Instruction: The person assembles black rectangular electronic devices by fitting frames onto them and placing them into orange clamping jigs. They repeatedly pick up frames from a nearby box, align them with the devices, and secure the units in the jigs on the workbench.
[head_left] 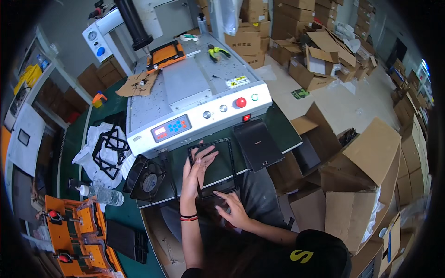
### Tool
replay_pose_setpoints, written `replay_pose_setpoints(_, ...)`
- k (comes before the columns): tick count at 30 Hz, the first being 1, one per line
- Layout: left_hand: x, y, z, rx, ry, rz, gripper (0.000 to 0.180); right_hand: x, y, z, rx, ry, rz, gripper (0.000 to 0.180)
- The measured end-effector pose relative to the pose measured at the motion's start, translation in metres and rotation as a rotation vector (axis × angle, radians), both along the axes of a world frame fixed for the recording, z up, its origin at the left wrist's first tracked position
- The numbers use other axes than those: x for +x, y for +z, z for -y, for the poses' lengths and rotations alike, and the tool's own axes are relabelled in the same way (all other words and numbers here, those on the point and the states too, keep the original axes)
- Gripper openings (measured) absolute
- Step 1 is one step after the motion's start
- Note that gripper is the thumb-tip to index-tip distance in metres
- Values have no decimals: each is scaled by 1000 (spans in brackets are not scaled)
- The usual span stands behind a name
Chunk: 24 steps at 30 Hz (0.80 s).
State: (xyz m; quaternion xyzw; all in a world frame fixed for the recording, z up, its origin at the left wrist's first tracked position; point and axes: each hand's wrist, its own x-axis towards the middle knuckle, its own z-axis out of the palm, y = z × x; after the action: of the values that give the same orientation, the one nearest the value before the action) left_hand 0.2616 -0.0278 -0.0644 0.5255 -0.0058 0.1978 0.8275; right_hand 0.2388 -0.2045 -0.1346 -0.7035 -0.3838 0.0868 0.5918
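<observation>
A thin black rectangular frame (232,160) is held upright-tilted over the front of the green bench. My left hand (193,173) grips its left side, fingers reaching across the opening. My right hand (235,212) is at the lower bar, a fingertip touching it, thumb and fingers apart. Just right of the frame lies a stack of flat black panels (258,144). To the left of my left hand stands a black cooling fan (147,180). Behind is a white-and-grey press machine (204,118) with buttons, and an orange fixture (166,56) on its bed.
More black frames (110,150) lie on white plastic at the left. A clear bottle (106,195), a black case (126,241) and orange clamping fixtures (79,231) are nearer. Green-handled pliers (218,52) rest on the machine. Open cardboard boxes (366,157) crowd the right.
</observation>
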Motion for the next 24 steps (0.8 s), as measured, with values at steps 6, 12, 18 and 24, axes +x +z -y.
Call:
replay_pose_setpoints(6,-2,-5,1,-33,-21,23,46,-3,-10,2,4,39,70,57)
replay_pose_setpoints(12,-3,-12,0,-4,15,-18,42,-11,-9,2,-49,63,29,63)
replay_pose_setpoints(18,-4,-16,0,-20,30,-18,39,-12,-11,3,-17,73,25,62)
replay_pose_setpoints(24,-3,-15,1,-16,32,-19,40,-12,-19,4,-10,74,21,62)
